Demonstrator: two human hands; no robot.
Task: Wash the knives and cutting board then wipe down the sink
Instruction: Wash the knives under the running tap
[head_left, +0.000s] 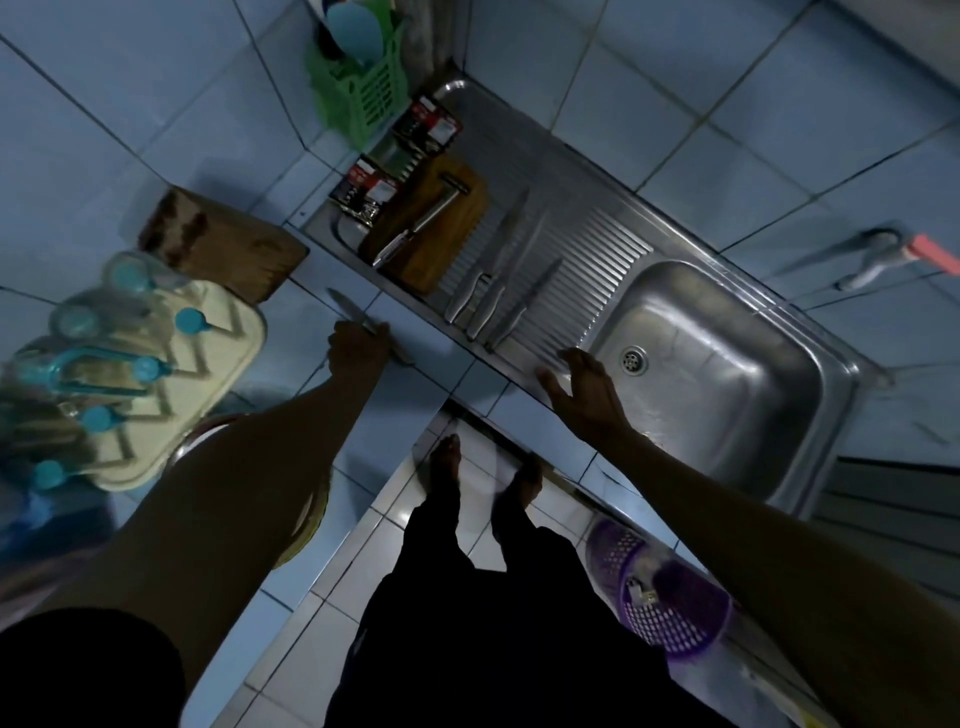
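My left hand (358, 351) grips a small steel knife (347, 309) over the blue tiled counter, blade pointing away toward the knife block (223, 244). My right hand (582, 384) hovers open with spread fingers at the front edge of the steel sink (727, 374), near its drain. Three steel knives (498, 291) lie side by side on the ribbed drainboard. A wooden cutting board (441, 228) lies left of them with another steel knife (415, 228) on top.
A cream rack (208, 374) with glasses and blue pegs stands at the left. A green basket (363, 98) hangs in the corner above packaged boxes (431, 124). The tap (878, 254) juts from the right wall. A purple basket (670, 592) sits on the floor.
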